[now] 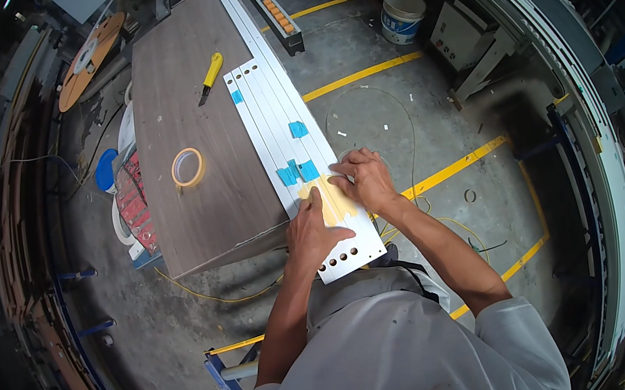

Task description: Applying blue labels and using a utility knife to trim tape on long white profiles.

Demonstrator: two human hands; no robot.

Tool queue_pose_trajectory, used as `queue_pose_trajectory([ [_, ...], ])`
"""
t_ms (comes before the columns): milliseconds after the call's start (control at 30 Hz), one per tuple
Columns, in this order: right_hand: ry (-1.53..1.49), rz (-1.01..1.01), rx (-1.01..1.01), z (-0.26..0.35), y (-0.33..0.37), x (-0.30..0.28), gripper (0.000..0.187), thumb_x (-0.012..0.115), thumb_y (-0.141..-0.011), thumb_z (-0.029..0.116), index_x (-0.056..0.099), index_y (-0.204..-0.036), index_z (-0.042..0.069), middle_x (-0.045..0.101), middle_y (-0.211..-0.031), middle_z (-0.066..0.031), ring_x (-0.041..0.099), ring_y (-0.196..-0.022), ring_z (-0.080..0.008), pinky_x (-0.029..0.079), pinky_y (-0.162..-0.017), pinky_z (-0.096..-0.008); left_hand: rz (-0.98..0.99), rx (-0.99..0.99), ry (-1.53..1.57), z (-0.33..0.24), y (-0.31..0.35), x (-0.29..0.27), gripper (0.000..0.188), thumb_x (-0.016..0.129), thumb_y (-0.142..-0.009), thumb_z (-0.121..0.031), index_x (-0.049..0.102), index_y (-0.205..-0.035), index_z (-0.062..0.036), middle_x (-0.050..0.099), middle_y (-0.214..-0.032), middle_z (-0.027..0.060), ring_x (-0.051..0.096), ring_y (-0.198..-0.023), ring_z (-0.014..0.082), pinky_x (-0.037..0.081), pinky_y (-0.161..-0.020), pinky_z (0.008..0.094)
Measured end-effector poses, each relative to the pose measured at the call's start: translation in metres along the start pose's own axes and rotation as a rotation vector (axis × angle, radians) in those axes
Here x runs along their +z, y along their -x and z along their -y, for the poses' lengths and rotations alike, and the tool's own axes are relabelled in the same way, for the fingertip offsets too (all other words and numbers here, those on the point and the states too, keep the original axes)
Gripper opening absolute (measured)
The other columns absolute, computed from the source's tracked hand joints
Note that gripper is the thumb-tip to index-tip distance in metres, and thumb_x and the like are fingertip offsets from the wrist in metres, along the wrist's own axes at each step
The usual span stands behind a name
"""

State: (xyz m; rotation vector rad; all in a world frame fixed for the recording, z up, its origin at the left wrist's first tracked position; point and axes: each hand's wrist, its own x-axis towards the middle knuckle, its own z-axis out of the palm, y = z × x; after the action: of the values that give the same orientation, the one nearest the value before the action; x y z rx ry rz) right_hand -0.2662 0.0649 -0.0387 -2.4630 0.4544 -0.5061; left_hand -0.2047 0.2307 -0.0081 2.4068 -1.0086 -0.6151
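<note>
White slotted strips (266,110) lie side by side along the table's right edge, with rows of round holes at both ends. Yellow tape (338,206) spans them near their close end. My left hand (312,230) presses on this tape, fingers stretched forward and thumb spread to the right. At the strips' right side is my right hand (367,181), fingers bent but apart, its tips touching the tape and the strip surface. Pieces of blue tape (298,129) stick to the strips farther up, one blue piece (308,170) just beyond my fingers.
On the brown table (201,131) lie a yellow tape roll (189,168) and a yellow utility knife (211,78), its dark end toward me. A bucket (403,16) and a grey machine box (463,35) stand at the far right. Cables (220,299) trail over the floor.
</note>
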Motion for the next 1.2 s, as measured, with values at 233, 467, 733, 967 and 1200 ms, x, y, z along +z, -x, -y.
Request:
queue_pose_trajectory([
  [233,0.132,0.001,-0.139,0.0,-0.008,0.001,0.012,0.072,-0.076,0.018,0.071,-0.085,0.01,0.063,-0.084,-0.0035,0.056,-0.088,-0.0238,0.042,-0.08,-0.0383,0.021,-0.022,-0.014,-0.003,-0.002,-0.004,0.119,0.091,-0.049,-0.041,0.035,-0.141,0.0095,0.057,-0.116,0.0246,0.062,-0.103,0.0362,0.051,-0.086,0.0387],
  [467,-0.065,-0.146,-0.083,-0.003,0.004,0.006,0.014,0.074,-0.075,0.015,0.069,-0.086,0.009,0.063,-0.085,-0.0054,0.056,-0.087,-0.0251,0.043,-0.079,-0.0395,0.027,-0.001,-0.008,-0.002,0.002,-0.003,0.118,0.09,-0.052,-0.037,0.031,-0.142,0.009,0.054,-0.123,0.0265,0.062,-0.106,0.0365,0.052,-0.086,0.0399],
  [733,0.115,-0.04,-0.152,0.001,-0.001,0.01,0.009,0.065,-0.079,0.009,0.061,-0.084,0.002,0.059,-0.085,-0.0116,0.055,-0.088,-0.0308,0.043,-0.079,-0.0422,0.023,-0.024,0.001,-0.005,-0.001,-0.004,0.117,0.092,-0.049,-0.038,0.035,-0.14,0.01,0.057,-0.115,0.0264,0.061,-0.104,0.0373,0.051,-0.086,0.04],
  [967,-0.365,0.265,-0.087,0.033,0.066,-0.065,0.006,0.06,-0.083,0.001,0.054,-0.083,0.001,0.056,-0.082,-0.0125,0.054,-0.083,-0.0314,0.044,-0.076,-0.0376,0.009,-0.011,-0.003,-0.003,0.001,-0.001,0.114,0.09,-0.054,-0.034,0.031,-0.143,0.0054,0.055,-0.121,0.0255,0.061,-0.105,0.0386,0.051,-0.085,0.0416],
  [1200,-0.732,0.115,0.295,0.062,0.077,-0.114,0.009,0.059,-0.093,0.008,0.057,-0.089,0.0,0.058,-0.083,-0.0028,0.053,-0.077,-0.0094,0.045,-0.073,-0.026,-0.123,0.085,-0.042,0.005,0.007,0.001,0.093,0.084,-0.069,-0.037,0.039,-0.139,0.0053,0.058,-0.118,0.0176,0.064,-0.1,0.0334,0.051,-0.083,0.0399],
])
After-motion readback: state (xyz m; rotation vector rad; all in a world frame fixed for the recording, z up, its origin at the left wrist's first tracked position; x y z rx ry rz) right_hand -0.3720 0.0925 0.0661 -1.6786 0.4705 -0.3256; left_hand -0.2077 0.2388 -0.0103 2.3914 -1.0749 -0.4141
